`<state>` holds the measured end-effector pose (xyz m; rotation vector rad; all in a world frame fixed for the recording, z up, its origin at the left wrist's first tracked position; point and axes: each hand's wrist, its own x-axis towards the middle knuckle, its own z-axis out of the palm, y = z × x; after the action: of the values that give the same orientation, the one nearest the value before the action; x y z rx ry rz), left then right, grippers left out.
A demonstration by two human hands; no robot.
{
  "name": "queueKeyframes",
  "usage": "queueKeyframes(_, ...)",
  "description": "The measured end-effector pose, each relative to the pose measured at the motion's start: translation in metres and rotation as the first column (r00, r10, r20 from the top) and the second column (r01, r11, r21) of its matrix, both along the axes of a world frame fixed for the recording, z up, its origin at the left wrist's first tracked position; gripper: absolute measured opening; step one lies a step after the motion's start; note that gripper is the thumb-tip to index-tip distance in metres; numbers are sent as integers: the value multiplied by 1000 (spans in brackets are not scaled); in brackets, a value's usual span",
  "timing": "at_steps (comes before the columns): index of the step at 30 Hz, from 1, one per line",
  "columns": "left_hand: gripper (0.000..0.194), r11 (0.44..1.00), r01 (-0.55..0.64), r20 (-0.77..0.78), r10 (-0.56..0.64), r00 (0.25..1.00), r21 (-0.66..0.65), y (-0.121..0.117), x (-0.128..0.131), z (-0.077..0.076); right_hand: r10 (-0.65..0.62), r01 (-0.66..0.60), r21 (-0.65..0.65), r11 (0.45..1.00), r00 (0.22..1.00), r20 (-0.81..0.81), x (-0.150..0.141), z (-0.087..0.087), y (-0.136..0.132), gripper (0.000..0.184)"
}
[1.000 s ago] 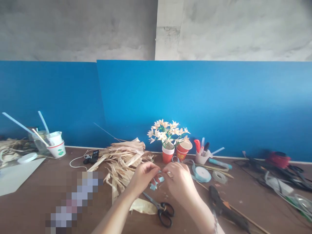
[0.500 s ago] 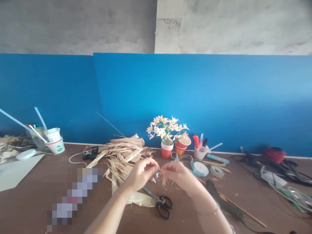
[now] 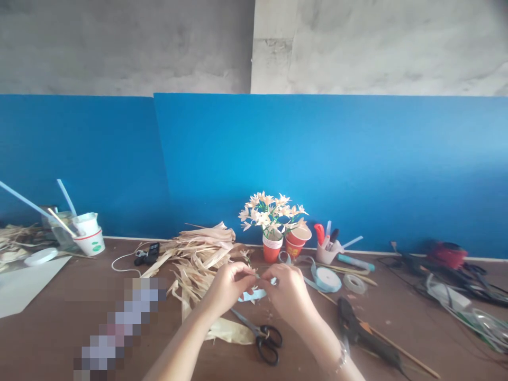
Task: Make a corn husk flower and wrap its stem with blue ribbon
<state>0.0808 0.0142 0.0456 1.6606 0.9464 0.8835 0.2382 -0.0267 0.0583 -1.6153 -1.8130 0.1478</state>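
My left hand (image 3: 232, 283) and my right hand (image 3: 284, 286) meet over the middle of the table, both with thumb and fingers pinched together. Between the fingertips is something thin, too small and blurred to name. A light blue strip (image 3: 254, 295) shows just under the fingers; whether a hand grips it is unclear. Black-handled scissors (image 3: 268, 341) lie below the hands, touching a pale husk piece (image 3: 230, 331). Behind my left hand is a heap of dried husks (image 3: 202, 246). Pale flowers on green stems (image 3: 270, 211) stand in a stack of red-and-white paper cups (image 3: 272, 251) beyond.
To the right are a light blue ribbon roll (image 3: 327, 279), a clear tape roll (image 3: 354, 283), a cup of pens (image 3: 327, 251) and a black glue gun (image 3: 359, 333) beside a thin stick (image 3: 405, 346). White cups (image 3: 90, 241) stand at left. A blue panel (image 3: 317, 148) closes the back.
My right hand has turned, with its back more toward me. The light blue strip shows more beneath the fingers. The pale piece hanging below my right hand is out of sight.
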Motion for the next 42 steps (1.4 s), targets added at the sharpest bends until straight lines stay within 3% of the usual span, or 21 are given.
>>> queueKeyframes(5, 25, 986, -37, 93, 52, 994, -163, -4, 5, 4, -37, 26, 133, 991, 996, 81, -4, 1, -4, 15)
queueKeyframes(8, 24, 992, -21, 185, 44, 982, -122, -4, 8, 4, -41, 26, 160, 987, 995, 92, -4, 0, -4, 16)
queueKeyframes(11, 20, 998, -26, 149, 35, 988, -60, -1, 6, 4, -27, 15, 144, 989, 997, 78, -4, -1, -3, 15)
queueKeyframes(17, 18, 1000, 0, 86, 1, 996, -10, 2, -3, 4, 70, -71, -24, 997, 997, -44, -1, 3, -4, 15)
queueKeyframes(21, 20, 995, 91, 87, -87, 992, -43, 1, -6, 4, 140, -172, -202, 964, 976, -165, 4, 10, -8, 19)
queueKeyframes(24, 22, 991, 119, 96, -112, 989, -63, -3, -3, 6, 142, -182, -247, 952, 975, -171, 5, 14, -10, 20)
queueKeyframes(30, 20, 999, 35, 172, -33, 984, -6, -9, 5, 9, 128, -155, -208, 966, 982, -139, 6, 16, -9, 22)
queueKeyframes(35, 20, 999, 17, 187, -9, 982, -37, -11, 8, 10, 124, -153, -188, 970, 980, -156, 7, 13, -8, 21)
queueKeyframes(39, 21, 997, -10, 166, 21, 986, -71, -11, 9, 9, 52, -52, -3, 999, 999, -6, 2, 11, -7, 10)
queueKeyframes(42, 21, 995, -12, 163, 28, 986, -101, -8, 8, 9, 20, -30, 114, 993, 996, 85, -1, 10, -9, 14)
